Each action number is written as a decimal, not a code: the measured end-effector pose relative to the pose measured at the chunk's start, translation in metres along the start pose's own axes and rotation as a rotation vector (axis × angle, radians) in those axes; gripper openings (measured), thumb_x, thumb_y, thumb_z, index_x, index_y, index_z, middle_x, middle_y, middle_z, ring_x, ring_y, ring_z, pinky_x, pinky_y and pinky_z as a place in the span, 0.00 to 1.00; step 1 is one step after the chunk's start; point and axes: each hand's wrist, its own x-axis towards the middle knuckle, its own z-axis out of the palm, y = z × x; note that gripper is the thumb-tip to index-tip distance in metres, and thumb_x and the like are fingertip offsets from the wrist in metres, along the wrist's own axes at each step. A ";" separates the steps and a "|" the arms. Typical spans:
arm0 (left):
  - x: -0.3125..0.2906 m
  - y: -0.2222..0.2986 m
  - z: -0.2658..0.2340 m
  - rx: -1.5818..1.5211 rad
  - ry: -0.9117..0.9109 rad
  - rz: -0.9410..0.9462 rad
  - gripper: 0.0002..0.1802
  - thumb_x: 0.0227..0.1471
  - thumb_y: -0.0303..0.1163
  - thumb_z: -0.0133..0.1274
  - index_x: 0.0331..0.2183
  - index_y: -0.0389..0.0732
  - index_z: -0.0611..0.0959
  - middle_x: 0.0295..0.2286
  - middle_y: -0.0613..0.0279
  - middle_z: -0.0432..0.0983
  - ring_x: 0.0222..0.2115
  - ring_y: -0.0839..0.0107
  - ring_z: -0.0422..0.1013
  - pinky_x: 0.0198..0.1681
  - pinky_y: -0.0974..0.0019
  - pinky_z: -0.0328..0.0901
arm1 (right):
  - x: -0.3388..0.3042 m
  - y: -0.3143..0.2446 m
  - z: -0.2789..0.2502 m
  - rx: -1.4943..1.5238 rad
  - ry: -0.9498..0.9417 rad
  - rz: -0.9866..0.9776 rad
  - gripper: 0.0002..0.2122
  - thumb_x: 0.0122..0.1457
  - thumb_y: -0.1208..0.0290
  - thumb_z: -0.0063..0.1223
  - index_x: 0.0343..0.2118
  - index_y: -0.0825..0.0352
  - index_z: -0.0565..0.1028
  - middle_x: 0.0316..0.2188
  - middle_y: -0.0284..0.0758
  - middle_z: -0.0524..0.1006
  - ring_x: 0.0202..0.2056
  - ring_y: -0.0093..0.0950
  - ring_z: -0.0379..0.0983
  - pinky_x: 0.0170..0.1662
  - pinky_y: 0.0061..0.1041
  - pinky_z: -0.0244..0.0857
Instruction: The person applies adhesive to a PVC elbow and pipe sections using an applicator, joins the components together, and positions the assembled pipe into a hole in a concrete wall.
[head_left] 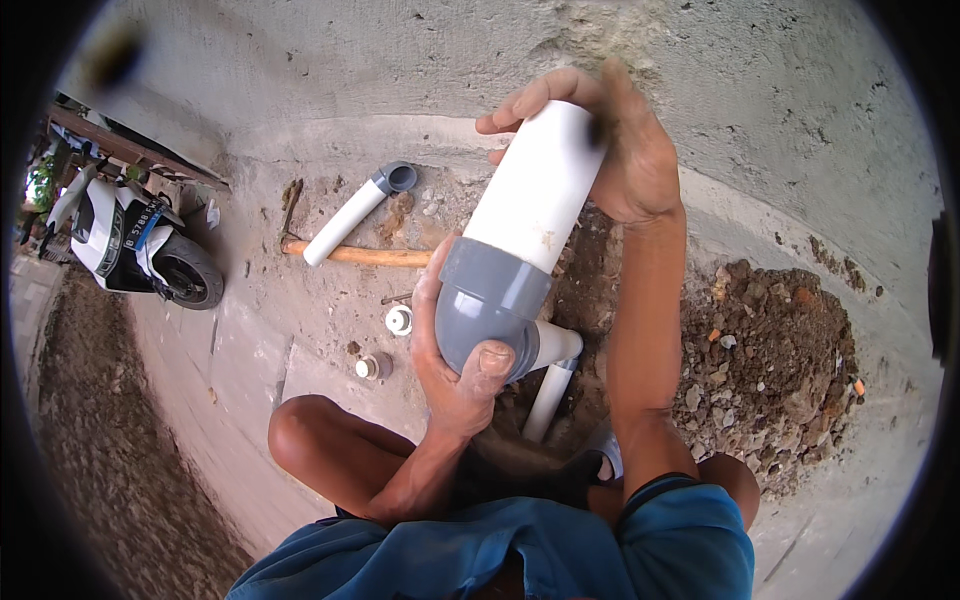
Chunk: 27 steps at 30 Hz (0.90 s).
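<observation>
A thick white plastic pipe (pixel 530 195) sits in the socket of a grey pipe elbow (pixel 488 300), tilted up and to the right before me. My left hand (pixel 450 385) is closed around the elbow from below, its thumb pressed on the lower rim. Around the pipe's far end wraps my right hand (pixel 640 165), its fingers passing behind and showing at the left side. From the elbow's lower right a narrower white pipe (pixel 556 345) leads to a bend and a further white length (pixel 545 408) that slopes down into the dug soil.
A white pipe with a grey elbow (pixel 345 228) lies across a wooden tool handle (pixel 370 257) at left. Nearby are a white fitting (pixel 398 320) and a small container (pixel 374 366). Rubble (pixel 770 360) is heaped at right, a wall (pixel 380 60) rises ahead, and a motorcycle (pixel 140 235) stands far left.
</observation>
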 end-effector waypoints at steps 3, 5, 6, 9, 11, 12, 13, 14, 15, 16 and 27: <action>0.005 0.019 0.006 -0.007 -0.111 -0.086 0.59 0.48 0.51 0.70 0.66 0.28 0.58 0.55 0.44 0.69 0.53 0.61 0.71 0.56 0.58 0.67 | 0.005 -0.015 -0.008 -0.175 -0.033 0.061 0.28 0.71 0.46 0.38 0.34 0.71 0.79 0.33 0.46 0.80 0.39 0.37 0.81 0.39 0.29 0.75; 0.009 0.039 0.013 0.104 -0.165 -0.089 0.57 0.49 0.45 0.71 0.67 0.29 0.57 0.54 0.44 0.70 0.52 0.63 0.71 0.56 0.59 0.67 | 0.001 -0.014 -0.005 -0.221 -0.005 0.038 0.22 0.68 0.53 0.48 0.30 0.70 0.80 0.29 0.42 0.81 0.32 0.31 0.80 0.33 0.26 0.74; 0.006 0.043 0.014 0.100 -0.181 -0.072 0.55 0.50 0.40 0.70 0.67 0.29 0.57 0.53 0.45 0.71 0.52 0.65 0.71 0.56 0.62 0.66 | -0.003 -0.015 -0.001 -0.197 0.018 0.007 0.18 0.65 0.56 0.55 0.29 0.69 0.81 0.27 0.40 0.81 0.30 0.27 0.79 0.32 0.25 0.73; 0.008 0.039 0.010 0.067 -0.212 -0.029 0.55 0.50 0.41 0.71 0.67 0.29 0.57 0.53 0.45 0.71 0.52 0.65 0.71 0.56 0.62 0.67 | -0.007 -0.017 0.004 -0.220 0.021 -0.053 0.11 0.60 0.63 0.62 0.30 0.68 0.83 0.26 0.36 0.82 0.27 0.22 0.78 0.30 0.24 0.71; 0.010 0.043 0.008 0.012 -0.210 -0.090 0.56 0.49 0.43 0.71 0.67 0.29 0.57 0.53 0.45 0.72 0.52 0.65 0.72 0.55 0.62 0.67 | -0.009 -0.014 0.002 -0.289 0.022 -0.085 0.11 0.61 0.63 0.62 0.31 0.67 0.83 0.26 0.35 0.82 0.27 0.22 0.78 0.30 0.24 0.71; 0.010 0.044 0.008 -0.010 -0.218 -0.120 0.56 0.49 0.43 0.71 0.67 0.29 0.58 0.53 0.44 0.72 0.51 0.65 0.72 0.55 0.63 0.67 | -0.010 -0.014 0.002 -0.267 0.017 -0.087 0.11 0.61 0.62 0.62 0.31 0.67 0.83 0.26 0.35 0.82 0.27 0.21 0.78 0.30 0.23 0.71; 0.010 0.044 0.008 -0.008 -0.208 -0.097 0.56 0.49 0.44 0.70 0.67 0.29 0.58 0.52 0.44 0.72 0.51 0.65 0.72 0.54 0.63 0.68 | -0.008 -0.013 0.003 -0.246 0.013 -0.091 0.12 0.61 0.62 0.63 0.31 0.66 0.83 0.26 0.34 0.82 0.27 0.21 0.78 0.30 0.23 0.71; 0.011 0.044 0.008 -0.006 -0.198 -0.073 0.55 0.50 0.44 0.70 0.67 0.29 0.58 0.52 0.44 0.73 0.51 0.65 0.73 0.54 0.63 0.68 | -0.006 -0.012 0.004 -0.226 0.010 -0.096 0.12 0.61 0.61 0.63 0.31 0.66 0.83 0.26 0.34 0.82 0.27 0.21 0.79 0.30 0.23 0.71; 0.010 0.044 0.008 0.004 -0.188 -0.061 0.55 0.50 0.45 0.70 0.67 0.29 0.58 0.52 0.45 0.73 0.50 0.65 0.73 0.54 0.63 0.68 | -0.005 -0.012 0.006 -0.242 0.015 -0.072 0.12 0.61 0.60 0.63 0.31 0.66 0.83 0.26 0.34 0.82 0.27 0.21 0.79 0.31 0.23 0.72; 0.015 0.046 0.004 -0.008 -0.202 -0.089 0.55 0.50 0.44 0.70 0.67 0.29 0.59 0.51 0.45 0.74 0.49 0.65 0.74 0.53 0.63 0.69 | 0.001 -0.014 0.009 -0.264 0.008 -0.054 0.12 0.60 0.60 0.64 0.31 0.66 0.83 0.26 0.34 0.82 0.27 0.21 0.79 0.31 0.23 0.72; 0.033 0.044 0.024 0.069 -0.137 -0.120 0.59 0.52 0.58 0.65 0.66 0.27 0.58 0.51 0.41 0.71 0.49 0.62 0.74 0.51 0.61 0.71 | -0.003 -0.009 -0.012 0.143 0.431 -0.064 0.35 0.71 0.38 0.25 0.60 0.67 0.69 0.49 0.45 0.77 0.50 0.38 0.75 0.60 0.41 0.65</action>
